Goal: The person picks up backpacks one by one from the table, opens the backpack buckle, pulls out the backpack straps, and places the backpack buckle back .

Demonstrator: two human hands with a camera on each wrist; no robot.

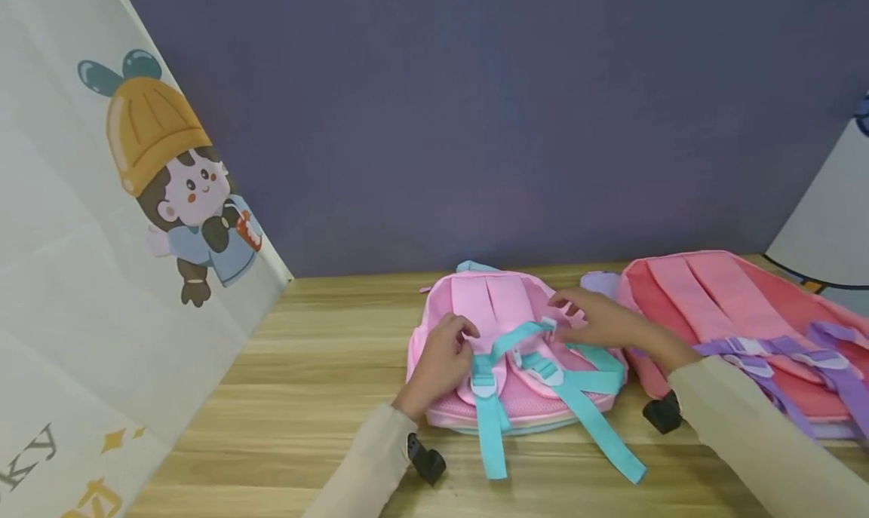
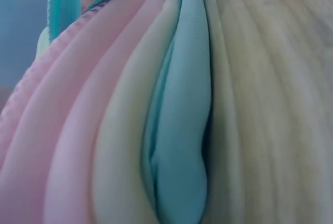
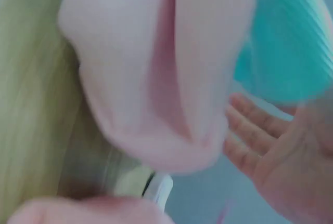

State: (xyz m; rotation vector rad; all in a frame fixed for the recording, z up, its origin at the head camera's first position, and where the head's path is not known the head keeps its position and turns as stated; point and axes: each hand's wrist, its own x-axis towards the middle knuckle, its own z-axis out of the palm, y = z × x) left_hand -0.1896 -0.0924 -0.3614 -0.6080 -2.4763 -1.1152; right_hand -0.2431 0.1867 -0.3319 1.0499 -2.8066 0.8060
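A pink backpack (image 1: 516,409) lies with its straps upward on the wooden table. Turquoise webbing straps (image 1: 597,435) hang from its shoulder straps toward the front edge. At the bag's left side, my left hand (image 1: 441,360) has loosely bent fingers, with nothing visible in them. My right hand (image 1: 597,318) hovers over the right side, its fingers beside the white buckle (image 1: 548,323) on the turquoise chest strap (image 1: 516,338). The right wrist view shows that hand's spread fingers (image 3: 255,130) behind a turquoise strap (image 3: 291,42). Pink, cream and turquoise side layers (image 2: 182,115) fill the left wrist view.
Close on the right lies a coral-pink backpack (image 1: 767,307) with purple straps (image 1: 835,360). A dark wall panel (image 1: 475,126) stands behind the table (image 1: 326,367). To the left is a white wall (image 1: 61,239) with a cartoon figure.
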